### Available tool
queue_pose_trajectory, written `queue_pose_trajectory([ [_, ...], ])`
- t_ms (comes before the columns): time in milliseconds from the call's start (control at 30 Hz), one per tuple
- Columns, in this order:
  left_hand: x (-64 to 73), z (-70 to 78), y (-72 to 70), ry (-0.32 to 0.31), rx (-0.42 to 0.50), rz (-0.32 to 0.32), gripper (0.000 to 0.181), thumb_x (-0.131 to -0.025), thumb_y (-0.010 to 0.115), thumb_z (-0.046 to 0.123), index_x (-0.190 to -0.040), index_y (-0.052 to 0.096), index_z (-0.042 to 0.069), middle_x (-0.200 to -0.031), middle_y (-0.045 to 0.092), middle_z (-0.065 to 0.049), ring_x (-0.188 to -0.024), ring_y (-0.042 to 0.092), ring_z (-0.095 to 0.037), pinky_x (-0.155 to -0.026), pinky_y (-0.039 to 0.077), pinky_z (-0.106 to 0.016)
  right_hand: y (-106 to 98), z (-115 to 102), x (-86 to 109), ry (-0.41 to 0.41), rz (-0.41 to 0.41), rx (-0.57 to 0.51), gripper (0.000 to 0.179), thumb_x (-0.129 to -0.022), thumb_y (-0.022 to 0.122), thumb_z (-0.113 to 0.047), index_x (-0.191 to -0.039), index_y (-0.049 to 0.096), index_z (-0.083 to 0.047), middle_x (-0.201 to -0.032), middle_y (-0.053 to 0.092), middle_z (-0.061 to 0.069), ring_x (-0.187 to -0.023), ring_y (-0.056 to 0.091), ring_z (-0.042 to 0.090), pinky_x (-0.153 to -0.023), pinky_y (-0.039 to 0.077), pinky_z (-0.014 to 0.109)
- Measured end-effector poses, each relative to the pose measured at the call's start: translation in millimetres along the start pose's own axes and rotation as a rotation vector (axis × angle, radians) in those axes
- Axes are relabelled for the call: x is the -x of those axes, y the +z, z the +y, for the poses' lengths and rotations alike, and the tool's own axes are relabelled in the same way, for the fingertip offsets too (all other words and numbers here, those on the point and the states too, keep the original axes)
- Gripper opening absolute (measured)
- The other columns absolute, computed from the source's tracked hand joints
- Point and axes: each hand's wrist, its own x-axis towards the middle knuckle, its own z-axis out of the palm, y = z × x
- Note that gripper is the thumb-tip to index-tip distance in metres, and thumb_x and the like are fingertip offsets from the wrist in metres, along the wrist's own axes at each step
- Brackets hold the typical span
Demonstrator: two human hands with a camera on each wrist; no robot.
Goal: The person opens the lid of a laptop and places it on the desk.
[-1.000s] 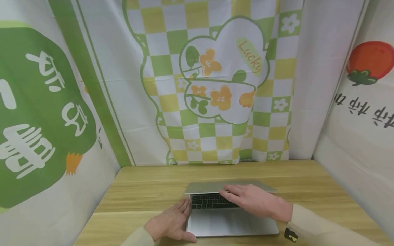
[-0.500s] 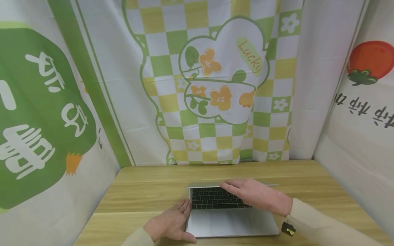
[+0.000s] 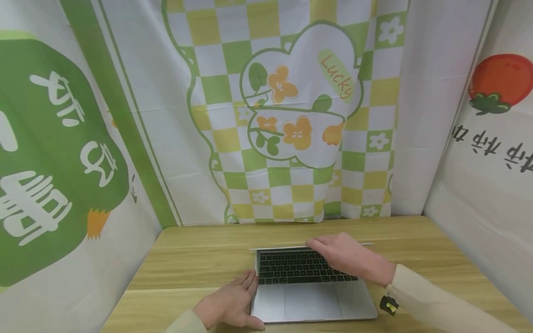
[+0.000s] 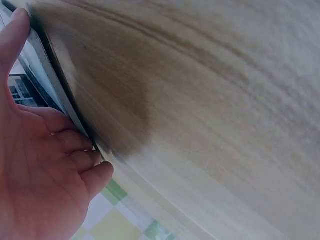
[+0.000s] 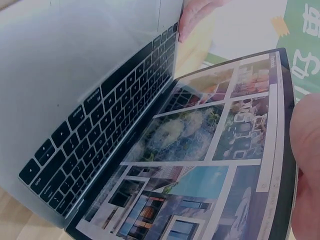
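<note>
A silver laptop (image 3: 312, 303) lies on the wooden table with its lid raised, so the black keyboard (image 3: 291, 267) shows. From the head, the lid (image 3: 276, 248) appears nearly edge-on. In the right wrist view its lit screen (image 5: 187, 175) shows several pictures. My right hand (image 3: 351, 259) holds the lid's top edge right of the middle, digits (image 5: 307, 132) right at the rim. Along the base's left side rests my left hand (image 3: 233, 298), fingers extended against the edge and thumb by the front corner; the left wrist view shows its palm side (image 4: 45, 165).
The wooden table (image 3: 191, 259) extends around the laptop. A checkered cloth (image 3: 283, 185) hangs behind the table, with printed white fabric at both sides. A dark band with a yellow mark (image 3: 389, 305) sits at the right sleeve.
My right hand has moved up and back with the lid, which has swung further open. More of the keyboard is uncovered. The left hand and the laptop base have stayed in place.
</note>
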Motion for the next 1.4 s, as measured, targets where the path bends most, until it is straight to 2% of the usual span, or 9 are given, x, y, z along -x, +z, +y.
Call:
queue_pose_trajectory([
  [67,0.0,0.1,0.2,-0.004,0.006,-0.001,0.112,-0.079,0.046,0.085,-0.149,0.035,-0.002,-0.158,0.031,-0.022,-0.148,0.029,-0.035,-0.119,0.033,-0.04,0.1,2.8,-0.5,0.028,0.015,-0.007,0.036,-0.079,0.062,0.011,-0.108,0.061,-0.01,-0.082,0.071,-0.004,-0.053,0.05,0.001,-0.044,0.038,0.01],
  [133,-0.1,-0.1,0.7,-0.01,0.016,-0.005,0.112,-0.078,0.046,0.085,-0.149,0.035,-0.002,-0.158,0.03,-0.022,-0.148,0.029,-0.035,-0.12,0.033,-0.041,0.5,6.2,-1.3,0.053,0.035,-0.015,0.017,-0.092,0.057,0.001,-0.102,0.061,-0.012,-0.075,0.068,-0.006,-0.049,0.043,-0.001,-0.044,0.039,0.01],
  [200,-0.2,-0.3,1.1,-0.019,0.03,-0.012,0.113,-0.078,0.047,0.085,-0.15,0.035,-0.001,-0.159,0.029,-0.022,-0.148,0.028,-0.034,-0.12,0.033,-0.041,0.5,9.3,-2.4,0.073,0.049,-0.024,0.009,-0.1,0.053,-0.009,-0.099,0.061,-0.013,-0.072,0.067,-0.007,-0.05,0.044,-0.001,-0.045,0.041,0.011],
  [233,-0.4,-0.5,1.2,-0.02,0.037,-0.013,0.113,-0.078,0.048,0.085,-0.15,0.034,-0.001,-0.159,0.029,-0.022,-0.148,0.028,-0.034,-0.12,0.033,-0.041,0.8,10.9,-2.8,0.081,0.06,-0.024,0.013,-0.103,0.05,-0.016,-0.098,0.062,-0.014,-0.071,0.066,-0.008,-0.05,0.045,-0.001,-0.046,0.043,0.012],
  [300,-0.5,-1.0,1.3,-0.023,0.045,-0.017,0.113,-0.077,0.048,0.085,-0.15,0.034,-0.001,-0.159,0.028,-0.021,-0.149,0.028,-0.034,-0.12,0.033,-0.041,1.3,13.4,-4.0,0.093,0.07,-0.022,0.012,-0.102,0.052,-0.018,-0.098,0.062,-0.014,-0.073,0.068,-0.007,-0.054,0.054,0.003,-0.05,0.049,0.015],
  [467,-1.1,-2.0,2.1,-0.019,0.041,-0.021,0.114,-0.077,0.048,0.085,-0.151,0.033,0.0,-0.16,0.027,-0.021,-0.149,0.027,-0.034,-0.12,0.032,-0.04,0.6,19.0,-7.0,0.105,0.068,-0.042,0.002,-0.097,0.061,-0.013,-0.098,0.062,-0.014,-0.075,0.069,-0.006,-0.059,0.061,0.006,-0.058,0.056,0.02],
  [700,-0.7,-1.6,2.4,-0.015,0.03,-0.023,0.114,-0.077,0.048,0.085,-0.151,0.033,-0.001,-0.16,0.027,-0.021,-0.149,0.026,-0.033,-0.12,0.031,-0.04,-2.8,27.6,-9.2,0.108,0.022,-0.112,0.011,-0.092,0.066,-0.009,-0.102,0.063,-0.013,-0.084,0.073,-0.003,-0.071,0.067,0.008,-0.069,0.059,0.024],
  [1033,0.9,-0.8,-0.3,-0.003,0.017,0.006,0.113,-0.078,0.05,0.083,-0.149,0.035,-0.002,-0.159,0.029,-0.022,-0.148,0.028,-0.034,-0.12,0.032,-0.039,-6.6,39.1,-12.4,0.142,-0.003,-0.205,0.01,-0.093,0.065,-0.01,-0.103,0.063,-0.014,-0.086,0.071,-0.004,-0.075,0.067,0.005,-0.072,0.059,0.022],
  [1400,-0.1,-2.2,1.8,-0.006,0.053,-0.018,0.114,-0.077,0.05,0.084,-0.151,0.033,-0.001,-0.16,0.027,-0.021,-0.149,0.027,-0.033,-0.121,0.031,-0.04,-11.2,48.5,-16.9,0.263,-0.034,-0.318,0.009,-0.098,0.06,-0.015,-0.101,0.068,-0.013,-0.082,0.071,-0.001,-0.066,0.06,0.001,-0.061,0.053,0.022],
])
